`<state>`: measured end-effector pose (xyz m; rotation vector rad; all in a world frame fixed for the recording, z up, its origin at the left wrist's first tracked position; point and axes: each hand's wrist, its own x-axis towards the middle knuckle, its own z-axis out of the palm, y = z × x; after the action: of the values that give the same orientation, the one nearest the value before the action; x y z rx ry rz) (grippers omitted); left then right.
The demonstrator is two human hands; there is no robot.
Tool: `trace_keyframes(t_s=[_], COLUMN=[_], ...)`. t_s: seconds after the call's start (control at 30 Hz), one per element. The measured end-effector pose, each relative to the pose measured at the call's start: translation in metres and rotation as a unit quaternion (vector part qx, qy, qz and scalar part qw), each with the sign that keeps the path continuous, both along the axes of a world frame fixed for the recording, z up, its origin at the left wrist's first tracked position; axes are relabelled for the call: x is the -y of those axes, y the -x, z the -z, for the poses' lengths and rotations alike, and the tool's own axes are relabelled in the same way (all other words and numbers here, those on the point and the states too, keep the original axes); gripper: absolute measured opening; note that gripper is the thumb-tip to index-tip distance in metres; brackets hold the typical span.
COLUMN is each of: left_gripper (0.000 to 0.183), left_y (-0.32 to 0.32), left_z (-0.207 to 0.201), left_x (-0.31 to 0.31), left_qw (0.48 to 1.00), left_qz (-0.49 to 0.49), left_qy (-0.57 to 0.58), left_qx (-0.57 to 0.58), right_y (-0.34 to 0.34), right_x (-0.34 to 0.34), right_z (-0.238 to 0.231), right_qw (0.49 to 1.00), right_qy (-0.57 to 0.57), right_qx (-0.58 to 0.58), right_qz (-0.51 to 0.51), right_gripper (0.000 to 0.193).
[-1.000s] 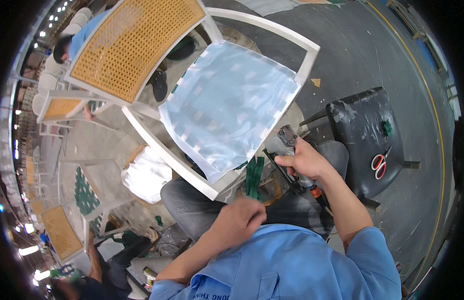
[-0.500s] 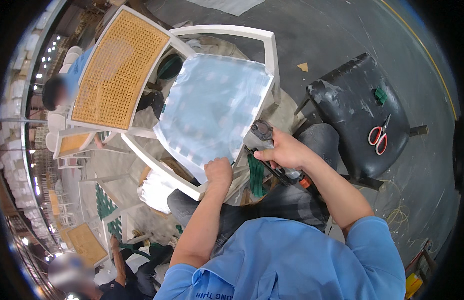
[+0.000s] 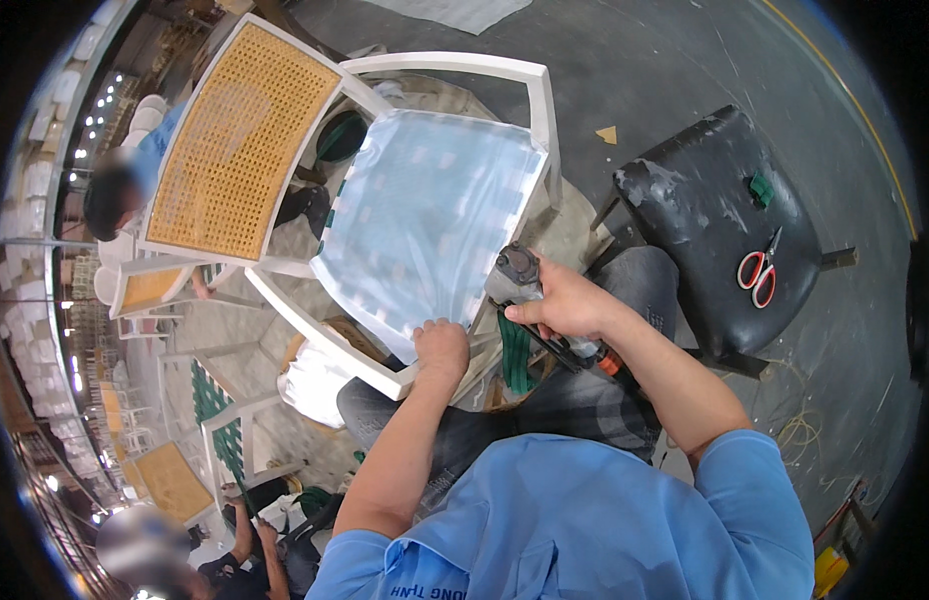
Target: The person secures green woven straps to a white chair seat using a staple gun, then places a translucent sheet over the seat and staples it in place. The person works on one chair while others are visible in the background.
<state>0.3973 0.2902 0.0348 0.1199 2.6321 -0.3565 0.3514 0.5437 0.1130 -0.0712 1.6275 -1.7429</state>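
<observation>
A white chair frame point(image 3: 460, 64) with a woven cane back point(image 3: 235, 150) lies in front of me. Thin pale bluish-white fabric point(image 3: 425, 210) covers its seat, and green webbing shows faintly through it. My left hand point(image 3: 442, 350) is closed on the fabric's near edge, and creases fan out from the fingers. In my right hand point(image 3: 575, 302) is a pneumatic staple gun point(image 3: 518, 268), its nose by the seat's right near edge. Below the tool hangs a strip of green webbing point(image 3: 517, 360); my right fingertips are partly hidden by the gun.
To the right stands a black padded stool point(image 3: 705, 230), with red-handled scissors point(image 3: 760, 270) and a green scrap point(image 3: 762, 191) on top. At lower left a co-worker's hands point(image 3: 255, 535) are by another chair with green webbing point(image 3: 220, 425). Another person sits beyond the cane back.
My left hand has pulled the fabric slightly, and new creases run from it across the seat. The staple gun has barely moved. A co-worker's second hand has come into sight at lower left.
</observation>
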Motion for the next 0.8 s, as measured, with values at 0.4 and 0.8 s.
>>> trace_keyframes(t_s=[0.4,0.8], left_gripper=[0.05,0.054], left_y=[-0.055,-0.058], left_z=[-0.012,-0.031], left_x=[-0.02,-0.004], left_qw=[0.983,0.963], left_qz=[0.125,0.203], left_qy=[0.097,0.083], left_qx=[0.091,0.156], right_y=[0.018,0.02], right_x=[0.069,0.107], right_z=[0.003,0.046], right_qw=[0.988,0.981], right_qy=[-0.093,-0.092], right_qx=[0.023,0.101], right_qz=[-0.118,-0.136], right_gripper=[0.063,0.039])
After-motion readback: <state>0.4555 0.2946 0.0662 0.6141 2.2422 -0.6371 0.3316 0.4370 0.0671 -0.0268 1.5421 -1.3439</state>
